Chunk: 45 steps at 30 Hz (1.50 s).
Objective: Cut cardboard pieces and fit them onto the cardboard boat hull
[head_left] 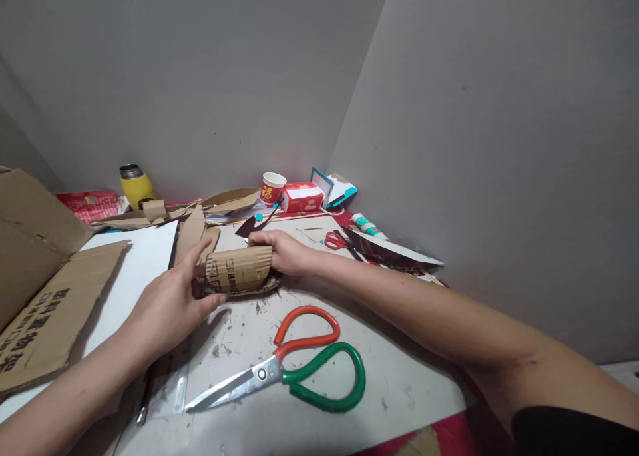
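Note:
A curled strip of corrugated cardboard (239, 269) stands like a short roll on a flat cardboard disc (259, 287) in the middle of the table. My left hand (172, 303) grips its left end, thumb below and forefinger stretched along the top. My right hand (284, 251) wraps the roll's right end with the fingers curled over the top. Large scissors (294, 369) with one red and one green handle lie closed on the white sheet (399, 389) just in front of the roll.
A big open cardboard box (34, 276) fills the left. Cardboard scraps (200, 226), a yellow flask (136, 186), a paper cup (272, 187), a red tissue box (301, 197), small red scissors (335, 241) and a glue bottle (367, 226) sit at the back. A clear ruler (180, 389) lies near the front.

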Tool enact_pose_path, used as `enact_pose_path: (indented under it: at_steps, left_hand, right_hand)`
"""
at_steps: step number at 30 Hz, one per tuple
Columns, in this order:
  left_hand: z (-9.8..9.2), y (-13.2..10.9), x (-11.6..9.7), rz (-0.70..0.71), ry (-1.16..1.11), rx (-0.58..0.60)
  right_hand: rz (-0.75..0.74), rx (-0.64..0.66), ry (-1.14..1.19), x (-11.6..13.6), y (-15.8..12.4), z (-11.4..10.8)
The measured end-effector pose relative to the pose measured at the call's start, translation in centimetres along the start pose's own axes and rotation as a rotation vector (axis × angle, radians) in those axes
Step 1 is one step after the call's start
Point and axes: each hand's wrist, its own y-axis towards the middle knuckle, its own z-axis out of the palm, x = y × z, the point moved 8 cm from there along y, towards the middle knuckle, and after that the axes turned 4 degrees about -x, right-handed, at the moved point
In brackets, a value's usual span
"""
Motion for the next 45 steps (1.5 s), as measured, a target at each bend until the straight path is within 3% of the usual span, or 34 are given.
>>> enact_pose_path:
  at_steps: [4, 6, 14, 22, 28, 34, 41, 45]
  left_hand:
    - [-0.8, -1.6, 0.6, -0.081, 0.000, -0.108]
    - [-0.4, -2.3, 1.1, -0.134, -0.077, -0.101]
    - [5.9, -3.8, 2.6, -0.495, -0.607, 0.305]
    - [6.5, -3.5, 2.9, -0.472, -0.725, 0.281]
    - [6.9, -5.0, 2.5, -0.432, -0.717, 0.407]
    - [5.9, -5.2, 0.8, -0.260, -0.645, 0.352]
    - [1.5, -6.2, -2.0, 0.356, -0.192, -0.048]
    - [1.2, -7.3, -2.3, 0.529, -0.110, -0.140]
  right_hand:
    - [0.004, 0.004, 0.015, -0.4, -0.1, 0.1]
    - [0.010, 0.002, 0.022, -0.7, -0.1, 0.1]
    - [0.035, -0.026, 0.031, -1.0, -0.2, 0.2]
    - [0.058, -0.052, 0.009, 0.0, -1.2, 0.3]
    - [0.106, -0.067, -0.086, 1.3, -4.2, 0.4]
    - [0.088, -0.188, -0.193, 3.4, -7.0, -0.5]
    - [-0.435, -0.314, -0.422, 10.9, -9.3, -1.7]
    - [-0.528, -0.316, -0.438, 12.0, -9.8, -1.5]
